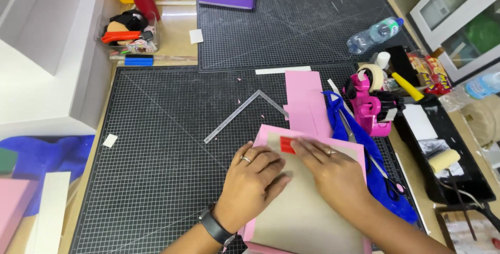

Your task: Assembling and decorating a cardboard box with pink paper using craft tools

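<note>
Grey board (307, 202) lying on a pink sheet (271, 131) near the front edge of the black cutting mat (156, 144), pink showing as a border along the board's far and left sides. Left hand (252, 181) flat on the board, fingers spread and released, ring on one finger, dark watch (216, 228) at the wrist. Right hand (333, 173) beside it, fingertips (299, 144) pressing a small red tool (287, 144) against the board's far edge; grasp partly hidden, fingers curled lightly over it. Metal square (245, 113) just beyond the sheet, toward the mat's middle. More pink card (304, 100) behind, touching the sheet's far edge. Blue cloth (359, 139) and scissors (388, 178) at the mat's right edge, pink tape dispenser (367, 103) beside them. Black tray (463, 176) with a small roller (444, 160) at the tabletop's right edge.
</note>
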